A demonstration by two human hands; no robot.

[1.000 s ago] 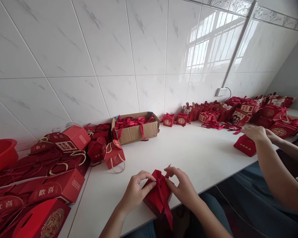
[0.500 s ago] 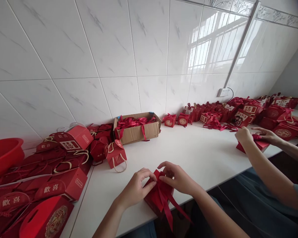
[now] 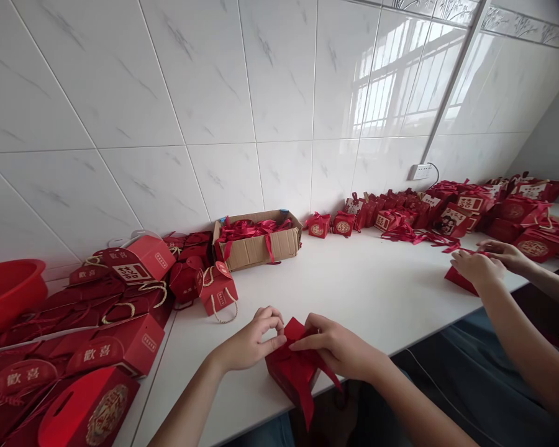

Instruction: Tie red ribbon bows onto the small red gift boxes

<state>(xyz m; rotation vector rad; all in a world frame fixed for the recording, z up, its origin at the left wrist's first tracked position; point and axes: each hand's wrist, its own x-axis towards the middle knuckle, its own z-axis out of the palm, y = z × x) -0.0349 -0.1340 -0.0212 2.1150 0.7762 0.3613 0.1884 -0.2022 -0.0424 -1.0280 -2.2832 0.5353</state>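
A small red gift box stands at the table's front edge, with a red ribbon across its top and ribbon tails hanging down its front. My left hand is at the box's upper left, thumb and forefinger curled together at the ribbon; what lies between the tips is mostly hidden. From the right, my right hand reaches over the box top, its fingers closed on the ribbon near the knot.
A cardboard box of red ribbons stands by the wall. Red boxes are piled at left beside a red basin. More red boxes line the right side. At right, a co-worker's hands handle another red box.
My left hand has shifted slightly left, and my right hand has moved lower over the ribbon. The ribbon tails have swung. The co-worker's hands have shifted on their box.
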